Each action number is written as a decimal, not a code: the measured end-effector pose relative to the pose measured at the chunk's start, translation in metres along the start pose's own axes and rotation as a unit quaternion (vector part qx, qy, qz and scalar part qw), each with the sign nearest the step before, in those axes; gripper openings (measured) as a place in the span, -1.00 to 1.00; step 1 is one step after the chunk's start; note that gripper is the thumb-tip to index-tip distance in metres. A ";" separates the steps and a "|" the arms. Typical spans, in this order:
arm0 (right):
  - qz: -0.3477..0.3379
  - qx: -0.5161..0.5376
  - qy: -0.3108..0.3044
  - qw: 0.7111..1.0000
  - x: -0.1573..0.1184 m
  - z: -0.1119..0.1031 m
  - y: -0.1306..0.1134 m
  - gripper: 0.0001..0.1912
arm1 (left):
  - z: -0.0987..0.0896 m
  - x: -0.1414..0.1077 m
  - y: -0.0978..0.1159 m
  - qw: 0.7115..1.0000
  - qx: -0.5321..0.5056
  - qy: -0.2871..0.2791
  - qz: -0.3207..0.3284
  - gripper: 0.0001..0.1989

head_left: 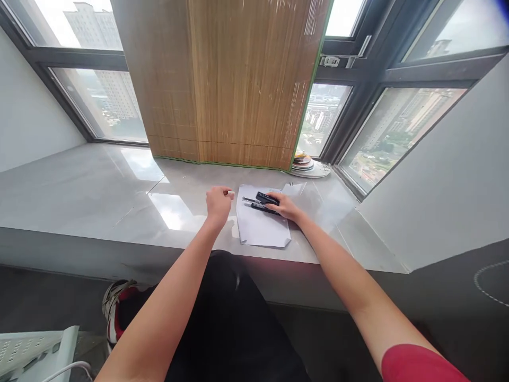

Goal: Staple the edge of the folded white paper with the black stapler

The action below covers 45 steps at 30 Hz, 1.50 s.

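Apparently you're steadying the stapler (265, 198), right grip (285, 206) clamped on it; left grip (218, 203), pinching a white piece (231, 195), likely needs bringing closer

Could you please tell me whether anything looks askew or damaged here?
Only slightly: the white paper on the windowsill has its near corners bent, so it doesn't look neatly flat. Nothing looks spilled.

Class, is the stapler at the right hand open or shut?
The stapler is open: at the right hand, its black upper and lower parts stand apart, a metal strip showing between.
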State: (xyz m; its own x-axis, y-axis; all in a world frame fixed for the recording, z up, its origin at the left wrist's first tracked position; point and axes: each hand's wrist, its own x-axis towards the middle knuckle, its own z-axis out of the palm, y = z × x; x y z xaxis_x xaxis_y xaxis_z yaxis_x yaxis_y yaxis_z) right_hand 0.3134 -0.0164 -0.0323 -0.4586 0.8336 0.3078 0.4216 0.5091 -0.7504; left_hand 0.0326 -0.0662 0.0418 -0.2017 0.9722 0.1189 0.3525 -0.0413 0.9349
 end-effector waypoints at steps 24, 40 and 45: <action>-0.035 0.024 0.005 0.999 0.007 0.000 0.015 -0.57 | 0.053 0.061 -0.070 0.949 0.170 -0.132 0.231 -0.86; -0.026 0.032 0.008 0.999 0.007 0.000 0.014 -0.55 | 0.059 0.071 -0.077 0.958 0.153 -0.135 0.202 -0.87; -0.033 0.031 0.003 0.999 0.007 -0.001 0.015 -0.56 | 0.059 0.071 -0.077 0.955 0.162 -0.145 0.200 -0.87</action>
State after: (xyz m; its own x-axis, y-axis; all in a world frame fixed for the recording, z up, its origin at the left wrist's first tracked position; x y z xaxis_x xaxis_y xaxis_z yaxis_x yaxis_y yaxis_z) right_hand 0.3172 -0.0030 -0.0405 -0.4786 0.8001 0.3615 0.3419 0.5491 -0.7627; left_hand 0.0453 0.0196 -0.0412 0.2531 0.9187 0.3031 0.6230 -0.3945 0.6755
